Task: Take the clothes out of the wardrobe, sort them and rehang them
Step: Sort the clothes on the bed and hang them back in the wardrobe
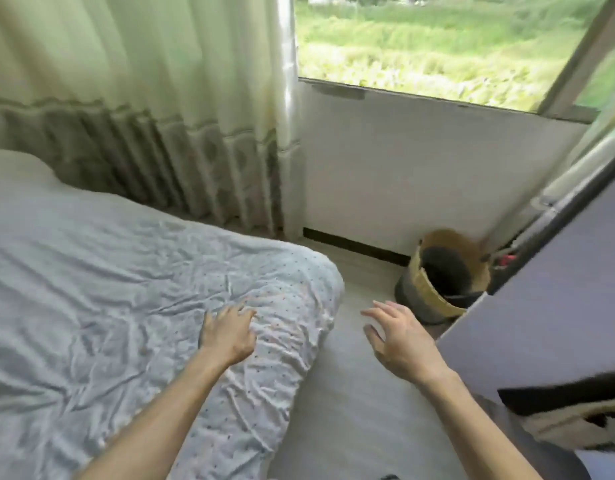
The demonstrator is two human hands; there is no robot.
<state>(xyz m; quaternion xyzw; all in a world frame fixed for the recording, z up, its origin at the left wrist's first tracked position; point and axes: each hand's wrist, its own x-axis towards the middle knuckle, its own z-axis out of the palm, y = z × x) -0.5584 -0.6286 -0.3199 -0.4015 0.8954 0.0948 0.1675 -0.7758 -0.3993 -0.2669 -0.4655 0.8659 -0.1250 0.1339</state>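
Left hand [226, 336] fingers spread, released, over bed [91, 289]; right hand [399, 341] likewise empty; grey panel [548, 306] blurred, cut off right.

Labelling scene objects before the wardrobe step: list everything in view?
bed sheet: 1, pale blue-grey, dotted, left
curtain: 1, pale green, grey hem, behind bed
window: 1, green field outside, top right
wall: 1, white, under window
basket: 1, tan, dark inside, floor by wall
panel: 1, grey-lilac, right edge
floor: 1, pale grey, centre
left grip: 1, bare hand, open, over bed sheet
right grip: 1, bare hand, open, over floor
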